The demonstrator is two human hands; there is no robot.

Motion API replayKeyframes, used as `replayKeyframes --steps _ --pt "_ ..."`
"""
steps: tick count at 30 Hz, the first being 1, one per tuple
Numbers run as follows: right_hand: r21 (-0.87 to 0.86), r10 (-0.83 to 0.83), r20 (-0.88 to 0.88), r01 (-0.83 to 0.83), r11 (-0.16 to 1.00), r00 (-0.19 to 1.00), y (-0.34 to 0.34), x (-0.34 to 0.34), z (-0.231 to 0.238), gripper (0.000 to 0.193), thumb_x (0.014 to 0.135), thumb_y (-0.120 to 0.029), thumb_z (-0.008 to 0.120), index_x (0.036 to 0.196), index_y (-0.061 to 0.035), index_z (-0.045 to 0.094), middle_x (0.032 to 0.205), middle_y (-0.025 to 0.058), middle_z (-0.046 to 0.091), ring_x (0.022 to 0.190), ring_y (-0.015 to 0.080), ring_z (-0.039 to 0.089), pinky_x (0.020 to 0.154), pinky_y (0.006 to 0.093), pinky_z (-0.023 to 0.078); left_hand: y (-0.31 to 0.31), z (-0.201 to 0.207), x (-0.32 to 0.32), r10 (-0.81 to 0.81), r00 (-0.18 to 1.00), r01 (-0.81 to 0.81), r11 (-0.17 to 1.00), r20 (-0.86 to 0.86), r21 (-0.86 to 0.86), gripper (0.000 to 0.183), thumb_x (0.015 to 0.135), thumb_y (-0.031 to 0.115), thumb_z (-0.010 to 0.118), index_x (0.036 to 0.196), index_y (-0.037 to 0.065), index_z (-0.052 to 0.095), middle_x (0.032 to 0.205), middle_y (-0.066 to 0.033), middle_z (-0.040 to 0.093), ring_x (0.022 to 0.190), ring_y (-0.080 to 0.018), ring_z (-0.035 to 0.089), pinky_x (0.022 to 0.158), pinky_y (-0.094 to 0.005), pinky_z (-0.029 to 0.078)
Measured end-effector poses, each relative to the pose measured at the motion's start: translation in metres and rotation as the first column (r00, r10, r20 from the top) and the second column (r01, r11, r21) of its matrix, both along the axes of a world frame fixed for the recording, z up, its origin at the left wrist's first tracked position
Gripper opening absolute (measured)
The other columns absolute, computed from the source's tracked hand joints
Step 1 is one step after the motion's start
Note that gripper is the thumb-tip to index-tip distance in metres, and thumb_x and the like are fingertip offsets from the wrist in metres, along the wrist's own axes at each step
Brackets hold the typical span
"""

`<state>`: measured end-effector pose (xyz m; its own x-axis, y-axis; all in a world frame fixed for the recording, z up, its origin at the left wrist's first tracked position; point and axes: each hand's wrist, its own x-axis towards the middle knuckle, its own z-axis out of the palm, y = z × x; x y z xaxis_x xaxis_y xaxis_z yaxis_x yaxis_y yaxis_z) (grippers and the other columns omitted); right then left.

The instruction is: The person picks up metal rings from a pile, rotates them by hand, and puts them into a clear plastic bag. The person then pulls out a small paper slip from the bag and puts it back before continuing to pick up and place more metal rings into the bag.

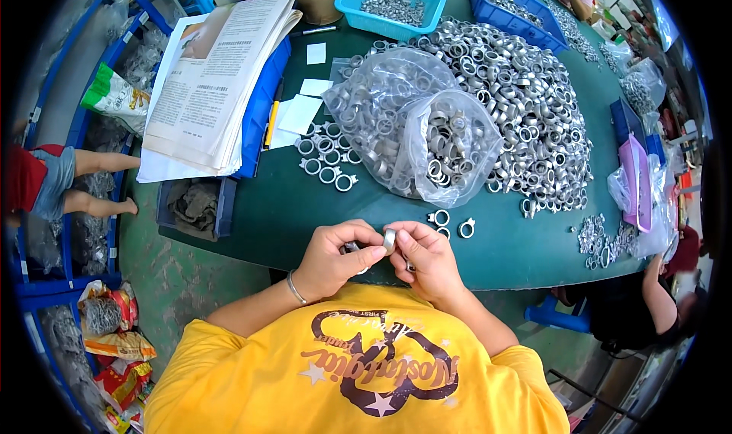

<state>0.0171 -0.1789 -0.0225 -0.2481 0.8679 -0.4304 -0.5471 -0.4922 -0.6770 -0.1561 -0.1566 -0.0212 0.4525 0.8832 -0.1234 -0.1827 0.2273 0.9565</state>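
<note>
Close to the table's near edge, my left hand and my right hand meet with fingers closed on one small silver metal ring between their tips. More metal shows under the fingers of both hands, too hidden to make out. Just beyond my right hand lie a few loose rings with small lugs. Farther off, a clear plastic bag full of such rings lies open toward me. A group of rings is laid out left of it, and a large heap of rings spreads to its right.
Newspapers rest on a blue bin at the left, beside paper slips and a yellow pen. A turquoise basket and a blue crate hold small metal parts. A child stands at left; another person sits at right.
</note>
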Motion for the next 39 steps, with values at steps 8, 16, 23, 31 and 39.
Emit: replayKeyframes --steps 8,16,23,31,39 --pt "0.081 0.068 0.075 -0.074 0.994 0.995 -0.002 0.006 -0.006 0.028 0.086 -0.012 0.058 0.111 0.0001 0.055 0.082 0.0022 0.058 0.054 0.0038 0.043 0.043 0.0169 0.031 0.001 0.003 0.003 0.074 0.980 -0.005 0.937 -0.186 0.349 0.008 0.075 0.000 0.065 0.082 -0.001 0.063 0.081 -0.0054 0.060 0.069 -0.0089 0.054 0.060 -0.0197 0.041" --pt "0.289 -0.066 0.194 0.007 0.957 0.979 -0.003 0.002 0.005 0.037 0.077 0.002 0.064 0.113 -0.0014 0.054 0.103 0.0065 0.059 0.072 0.0034 0.048 0.062 0.0161 0.040 0.001 0.000 0.001 0.076 0.981 -0.020 0.954 -0.176 0.300 0.012 0.075 0.001 0.064 0.087 0.000 0.065 0.082 -0.0060 0.061 0.070 -0.0094 0.055 0.061 -0.0201 0.043" --pt "0.444 -0.105 0.307 -0.044 0.895 0.946 -0.003 0.003 -0.005 0.032 0.074 0.008 0.062 0.104 -0.0003 0.056 0.108 0.0124 0.059 0.068 0.0052 0.049 0.060 0.0171 0.042 0.000 0.003 0.001 0.049 0.985 -0.014 0.977 -0.163 0.212 0.011 0.076 0.003 0.064 0.086 0.002 0.066 0.080 -0.0055 0.061 0.068 -0.0087 0.055 0.060 -0.0196 0.042" --pt "0.165 -0.001 0.010 -0.001 0.986 1.000 -0.005 0.005 0.001 0.031 0.075 0.010 0.059 0.104 -0.0011 0.055 0.110 0.0150 0.057 0.073 0.0093 0.053 0.063 0.0200 0.045 -0.001 0.001 0.001 0.113 0.983 -0.090 0.984 -0.145 0.151 0.011 0.076 0.007 0.066 0.084 0.002 0.060 0.077 -0.0011 0.059 0.067 -0.0046 0.051 0.059 -0.0182 0.040" --pt "0.468 -0.037 0.271 -0.098 0.879 0.962 -0.005 0.006 -0.004 0.028 0.078 0.010 0.056 0.105 0.0011 0.056 0.115 0.0149 0.056 0.091 0.0137 0.056 0.078 0.0233 0.045 -0.002 0.000 0.003 0.106 0.985 -0.094 0.991 -0.136 0.095 0.018 0.077 0.006 0.067 0.090 0.003 0.055 0.080 0.0005 0.058 0.067 -0.0018 0.048 0.059 -0.0161 0.039"
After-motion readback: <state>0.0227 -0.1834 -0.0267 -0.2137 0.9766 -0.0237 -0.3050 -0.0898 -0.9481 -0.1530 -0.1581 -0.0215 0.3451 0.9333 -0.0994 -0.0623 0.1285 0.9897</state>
